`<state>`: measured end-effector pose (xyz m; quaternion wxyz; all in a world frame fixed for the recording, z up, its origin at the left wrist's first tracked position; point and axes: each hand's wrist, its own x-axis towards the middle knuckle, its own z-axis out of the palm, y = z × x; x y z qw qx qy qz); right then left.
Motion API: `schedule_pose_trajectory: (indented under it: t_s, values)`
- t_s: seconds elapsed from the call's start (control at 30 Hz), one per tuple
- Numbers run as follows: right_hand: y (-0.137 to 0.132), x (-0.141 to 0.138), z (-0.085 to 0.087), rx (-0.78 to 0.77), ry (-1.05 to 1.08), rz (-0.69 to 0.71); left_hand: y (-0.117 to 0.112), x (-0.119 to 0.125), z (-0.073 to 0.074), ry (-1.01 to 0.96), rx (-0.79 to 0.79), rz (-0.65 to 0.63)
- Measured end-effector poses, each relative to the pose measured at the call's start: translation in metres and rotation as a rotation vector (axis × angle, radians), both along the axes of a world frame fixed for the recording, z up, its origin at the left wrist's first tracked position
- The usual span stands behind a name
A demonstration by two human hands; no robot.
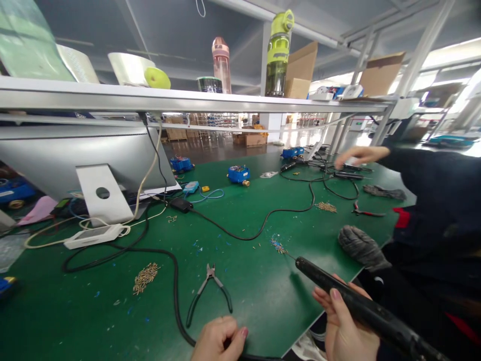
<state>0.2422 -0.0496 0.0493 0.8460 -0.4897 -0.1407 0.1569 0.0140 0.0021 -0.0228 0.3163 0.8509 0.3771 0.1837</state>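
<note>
Two hands sit low in the head view. The right hand (347, 326) is wrapped around a black soldering iron (361, 306), tip angled toward the green desk (263, 281) so it points clear of the body. The left hand (220, 341) is clenched on the black cable (175, 296), beside the pliers (210, 291). A co-worker's hand (356, 155) reaches across the far desk.
</note>
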Motion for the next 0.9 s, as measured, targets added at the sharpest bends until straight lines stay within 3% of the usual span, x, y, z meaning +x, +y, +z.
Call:
schedule_pose_trajectory:
  t_s: [0.43, 0.77, 0.9]
  values:
    - [0.002, 0.004, 0.000, 0.023, -0.001, -0.011, 0.001, 0.002, 0.004, 0.004, 0.004, -0.037]
    - [-0.002, -0.007, 0.022, 0.043, 0.020, -0.009, 0.001, 0.006, 0.006, -0.062, 0.016, -0.008]
    - [0.002, -0.018, 0.034, 0.053, 0.057, 0.072, -0.003, 0.005, 0.012, -0.094, 0.050, 0.041]
